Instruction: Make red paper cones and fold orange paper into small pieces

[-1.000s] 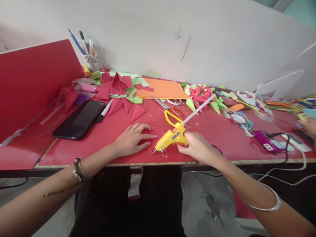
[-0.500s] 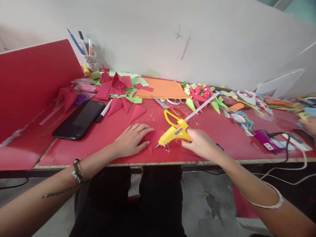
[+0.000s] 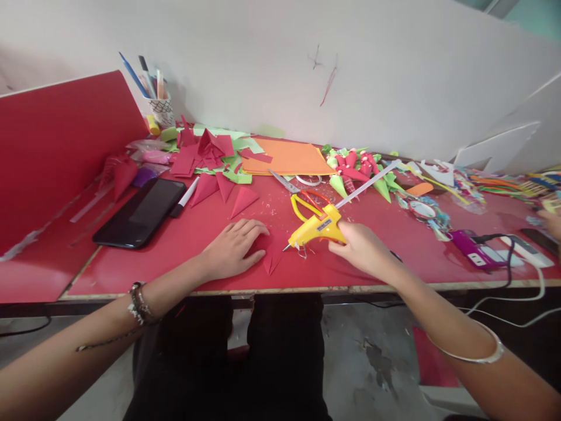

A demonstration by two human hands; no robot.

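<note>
In my right hand [image 3: 362, 248] is a yellow hot glue gun [image 3: 316, 227], gripped by its handle. A clear glue stick [image 3: 366, 186] juts from its back end, and thin glue strings hang under the nozzle. The nozzle points down and left, just above a folded piece of red paper [image 3: 270, 264]. My left hand [image 3: 234, 248] lies flat with fingers stretched beside that paper, thumb near its left edge. Whether the fingers press on the paper is hard to tell, red on red. Scissors [image 3: 284, 182] with orange and yellow handles lie partly behind the glue gun.
Red paper cones [image 3: 244, 202] lie beyond my left hand, near a marker [image 3: 186, 197] and a black phone [image 3: 139, 213]. Orange paper sheets [image 3: 289, 156] and paper scraps [image 3: 204, 152] sit by the wall. A purple power socket [image 3: 475, 251] with cables stands right. Another person's hand [image 3: 551, 222] shows at the right edge.
My right hand has moved the glue gun slightly up and to the right, so its nozzle is farther from the folded red paper. My left hand has barely moved.
</note>
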